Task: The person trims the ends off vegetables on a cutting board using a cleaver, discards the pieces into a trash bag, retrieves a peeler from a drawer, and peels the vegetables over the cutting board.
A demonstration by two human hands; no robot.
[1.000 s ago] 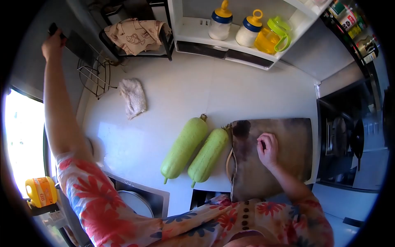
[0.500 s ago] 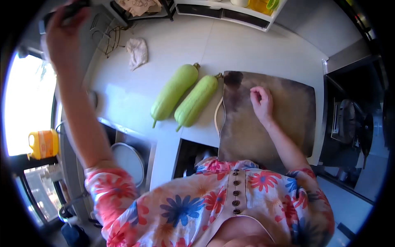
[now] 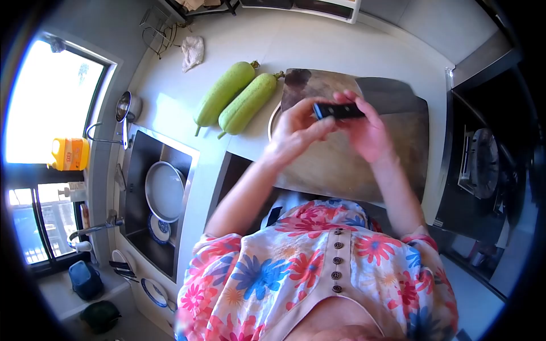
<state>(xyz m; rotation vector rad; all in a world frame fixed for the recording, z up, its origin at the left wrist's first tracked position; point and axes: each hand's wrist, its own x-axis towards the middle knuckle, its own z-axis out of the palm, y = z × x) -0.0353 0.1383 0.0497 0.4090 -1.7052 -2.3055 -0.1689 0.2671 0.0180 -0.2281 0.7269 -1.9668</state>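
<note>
Above the dark wooden cutting board [image 3: 352,170], both hands meet around a small black oblong object [image 3: 341,110] with a few light marks on it. My left hand [image 3: 300,129] is closed on its left end. The fingers of my right hand [image 3: 367,126] wrap its right end; part of the object is hidden behind them, and its exact kind cannot be made out. Two long pale-green gourds [image 3: 226,94] [image 3: 250,103] lie side by side on the counter, just left of the board.
At left is a sink [image 3: 136,221] with a round grey pan [image 3: 165,191] and a patterned plate [image 3: 159,228]. A cloth [image 3: 193,53] and a wire rack [image 3: 159,37] sit at the back left. A stove [image 3: 483,165] stands at right, a yellow jug [image 3: 69,154] by the window.
My left hand has come down from the upper left to above the board, bringing the black object. My right hand has moved up to it and taken hold. The view has shifted.
</note>
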